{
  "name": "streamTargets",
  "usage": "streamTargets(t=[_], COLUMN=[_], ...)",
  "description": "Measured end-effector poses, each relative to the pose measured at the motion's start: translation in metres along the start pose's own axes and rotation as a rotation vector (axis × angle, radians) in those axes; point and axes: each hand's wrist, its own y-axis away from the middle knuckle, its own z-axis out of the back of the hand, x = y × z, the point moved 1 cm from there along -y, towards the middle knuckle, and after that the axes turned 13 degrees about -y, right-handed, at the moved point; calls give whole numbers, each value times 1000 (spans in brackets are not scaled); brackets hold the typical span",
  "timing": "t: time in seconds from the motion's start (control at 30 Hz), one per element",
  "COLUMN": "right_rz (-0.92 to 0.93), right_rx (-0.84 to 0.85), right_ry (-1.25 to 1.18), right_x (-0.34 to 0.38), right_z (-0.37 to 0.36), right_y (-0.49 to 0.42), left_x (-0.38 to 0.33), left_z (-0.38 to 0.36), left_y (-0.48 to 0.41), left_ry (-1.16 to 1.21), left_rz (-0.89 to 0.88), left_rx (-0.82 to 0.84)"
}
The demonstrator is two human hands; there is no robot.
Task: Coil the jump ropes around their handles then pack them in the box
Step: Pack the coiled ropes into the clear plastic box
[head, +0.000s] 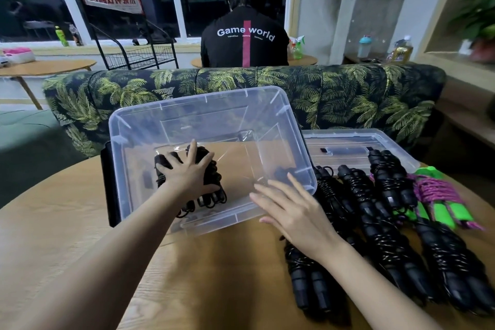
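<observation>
Two bare forearms reach forward from the bottom edge over a round wooden table [80,222]. On the left, the left hand [187,171] is inside a clear plastic box [187,99]. Its fingers are spread straight and press flat on a black jump rope bundle [211,195] lying on the box floor, and it grips nothing. Just right of it, the right hand [292,211] hovers flat at the box's near right corner, fingers straight and apart, holding nothing. Whether it touches the rim is unclear. Further right, several black coiled ropes [385,236] lie side by side on the table, then a pink rope [439,195] with green handles, with the box lid [356,139] behind them. By the look of it, coiling is finished and packing has barely begun: one bundle is in, the rest wait outside
</observation>
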Motion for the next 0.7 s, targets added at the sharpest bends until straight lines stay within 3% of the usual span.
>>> streamTargets(t=[0.2, 0.4, 0.57, 0.7], right_rz=[-62, -262, -473, -681], right_rx=[9, -28, -36, 132], right_ry=[38, 20, 28, 100], right_x=[-9, -23, 13, 50], right_z=[28, 52, 51, 30], right_y=[28, 58, 72, 76], left_x=[9, 20, 34, 35], left_z=[-3, -10, -19, -17], left_y=[-12, -21, -29, -28], left_ry=[72, 82, 70, 82], left_rz=[-4, 19, 47, 46], left_rx=[78, 66, 74, 72])
